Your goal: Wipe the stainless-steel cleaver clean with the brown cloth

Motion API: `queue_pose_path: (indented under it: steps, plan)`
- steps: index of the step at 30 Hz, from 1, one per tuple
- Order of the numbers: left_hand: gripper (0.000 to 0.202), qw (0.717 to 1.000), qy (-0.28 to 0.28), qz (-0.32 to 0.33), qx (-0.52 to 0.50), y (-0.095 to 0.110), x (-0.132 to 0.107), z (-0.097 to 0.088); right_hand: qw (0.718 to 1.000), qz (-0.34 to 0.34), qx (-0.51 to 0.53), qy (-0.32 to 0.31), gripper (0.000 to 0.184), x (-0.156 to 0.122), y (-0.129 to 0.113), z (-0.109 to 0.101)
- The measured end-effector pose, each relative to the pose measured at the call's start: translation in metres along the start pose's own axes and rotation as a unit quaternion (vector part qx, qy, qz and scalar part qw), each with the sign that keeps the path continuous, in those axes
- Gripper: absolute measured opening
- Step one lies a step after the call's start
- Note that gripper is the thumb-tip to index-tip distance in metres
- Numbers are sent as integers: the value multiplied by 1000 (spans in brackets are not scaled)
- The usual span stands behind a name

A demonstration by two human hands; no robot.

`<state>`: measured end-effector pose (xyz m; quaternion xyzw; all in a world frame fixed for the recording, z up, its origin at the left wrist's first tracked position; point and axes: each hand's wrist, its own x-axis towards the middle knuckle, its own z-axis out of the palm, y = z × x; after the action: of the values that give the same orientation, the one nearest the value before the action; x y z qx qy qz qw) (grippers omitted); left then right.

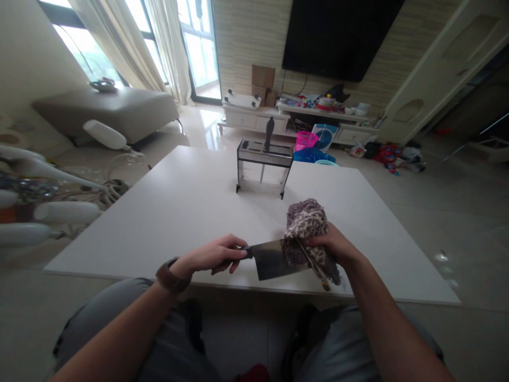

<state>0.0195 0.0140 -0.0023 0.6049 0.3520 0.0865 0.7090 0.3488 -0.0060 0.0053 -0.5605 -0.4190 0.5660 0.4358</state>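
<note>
My left hand [217,255] is closed around the dark handle of a broad cleaver [271,261], holding it level over the near edge of the white table [191,207]. My right hand [336,245] grips a fuzzy grey-brown patterned cloth [305,229] that is folded over the far end of the blade. A brown watch sits on my left wrist. A clear knife block [263,168] stands at the table's middle back, with one dark-handled knife [269,132] upright in its slots.
A grey sofa [107,109] sits at the left by curtained windows. A low white cabinet [294,119] with clutter runs under a wall television [338,37]. Pink and blue baskets [312,146] lie on the floor behind the table. White rounded objects [47,212] crowd the left edge.
</note>
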Motion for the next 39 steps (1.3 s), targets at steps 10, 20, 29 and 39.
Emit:
queue_pose_path:
  steps: [10,20,29,39]
  plan:
    - [24,949,124,105,269,6,-4,-8,998,-7,6,59,45,0,-8,14]
    - [22,728,357,216,544,15,-16,-28,997,45,17,56,37,21,-56,28]
    - [33,749,497,251,359,9,-23,-56,965,-95,226,93,29,30,-79,-39]
    - [52,918,231,296,-125,51,20,12,965,-82,240,-64,37,23,-52,-14]
